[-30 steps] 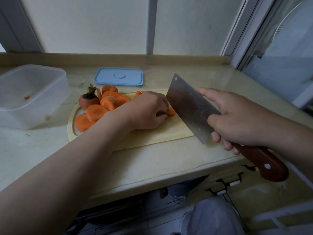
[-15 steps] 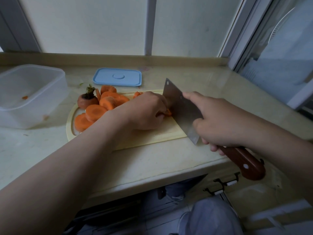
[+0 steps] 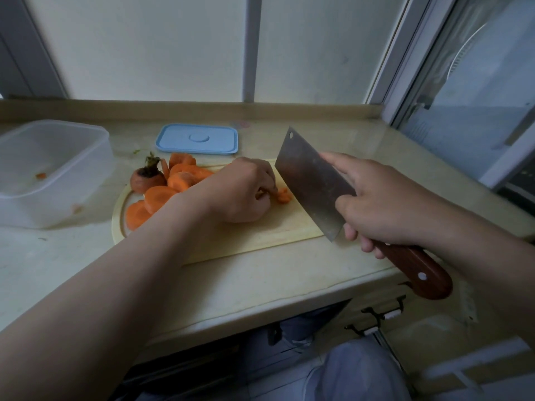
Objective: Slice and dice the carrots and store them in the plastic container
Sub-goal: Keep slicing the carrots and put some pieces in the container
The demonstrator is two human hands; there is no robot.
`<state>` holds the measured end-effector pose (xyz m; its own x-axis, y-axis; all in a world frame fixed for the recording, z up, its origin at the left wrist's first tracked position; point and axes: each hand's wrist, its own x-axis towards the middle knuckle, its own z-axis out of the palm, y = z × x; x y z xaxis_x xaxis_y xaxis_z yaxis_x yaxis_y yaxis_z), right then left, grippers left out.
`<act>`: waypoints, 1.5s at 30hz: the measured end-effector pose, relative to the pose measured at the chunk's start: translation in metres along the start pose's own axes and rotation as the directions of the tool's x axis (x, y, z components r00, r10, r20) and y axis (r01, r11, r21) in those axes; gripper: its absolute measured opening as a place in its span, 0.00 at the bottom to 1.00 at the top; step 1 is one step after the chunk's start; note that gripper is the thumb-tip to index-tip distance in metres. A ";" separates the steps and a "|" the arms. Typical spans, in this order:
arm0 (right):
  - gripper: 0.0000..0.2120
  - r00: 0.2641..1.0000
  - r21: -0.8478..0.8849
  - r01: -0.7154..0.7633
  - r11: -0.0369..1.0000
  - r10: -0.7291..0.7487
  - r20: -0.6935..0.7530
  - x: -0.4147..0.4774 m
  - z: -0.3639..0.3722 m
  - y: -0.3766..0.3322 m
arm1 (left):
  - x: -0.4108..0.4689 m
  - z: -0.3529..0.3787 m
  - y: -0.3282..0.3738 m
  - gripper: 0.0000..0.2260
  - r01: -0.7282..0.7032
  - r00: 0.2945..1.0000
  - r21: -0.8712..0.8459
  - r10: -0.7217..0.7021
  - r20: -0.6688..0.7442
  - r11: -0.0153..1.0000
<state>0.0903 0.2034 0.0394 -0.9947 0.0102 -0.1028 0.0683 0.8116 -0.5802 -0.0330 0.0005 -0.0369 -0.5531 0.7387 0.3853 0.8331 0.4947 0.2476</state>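
**Carrots sliced, dicing just begun**

I am watching from far away. The left hand point(image 3: 243, 195) is curled, knuckles up, and holds a small carrot piece point(image 3: 285, 195) down on the cutting board point(image 3: 260, 233). The right hand point(image 3: 385, 209) grips the knife point(image 3: 309, 180) by its brown handle, with one finger stretched along the flat blade. The blade is up and tilted, at 3 o'clock of the carrot piece. I cannot tell if it touches it.

I think the slicing is mostly done. Thick carrot rounds point(image 3: 162, 195) lie piled at 9 o'clock on the board, beside the leafy carrot top point(image 3: 146, 179). The dicing looks only just started.

The plastic box point(image 3: 95, 157) sits on the counter point(image 3: 260, 279) at 9 o'clock of the board, with only a tiny orange bit inside. Its blue lid point(image 3: 197, 138) lies at 12 o'clock. So the rounds need chopping small and then go in the box.
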 end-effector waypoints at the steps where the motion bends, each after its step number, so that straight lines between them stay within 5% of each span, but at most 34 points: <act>1: 0.38 1.000 0.005 -0.002 1.000 0.002 0.004 -0.001 0.001 0.000 | 0.000 0.000 0.000 0.13 0.010 1.000 0.006 -0.010 -0.001 1.000; 21: 0.41 0.990 -0.154 -0.059 0.986 0.077 0.116 0.000 0.014 -0.014 | 0.000 -0.001 0.004 0.11 0.052 0.995 0.041 -0.055 0.081 0.998; 35: 0.36 0.996 0.318 -0.081 0.944 0.090 -0.014 0.008 -0.012 0.025 | -0.001 0.001 -0.002 0.07 0.061 0.998 0.019 -0.060 -0.034 0.998; 41: 0.35 0.996 0.391 -0.091 0.916 0.086 0.031 0.009 -0.003 0.036 | 0.001 0.002 0.010 0.22 0.063 0.998 -0.025 -0.063 -0.020 0.998; 45: 0.35 0.997 0.405 -0.075 0.911 0.063 0.043 0.011 -0.003 0.034 | -0.001 0.004 0.006 0.23 0.091 0.995 -0.008 -0.091 0.035 0.996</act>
<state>0.0816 0.2329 0.0205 -0.9841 0.0365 -0.1736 0.1683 0.5019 -0.8484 -0.0272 0.0051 -0.0393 -0.6266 0.7060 0.3302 0.7791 0.5564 0.2888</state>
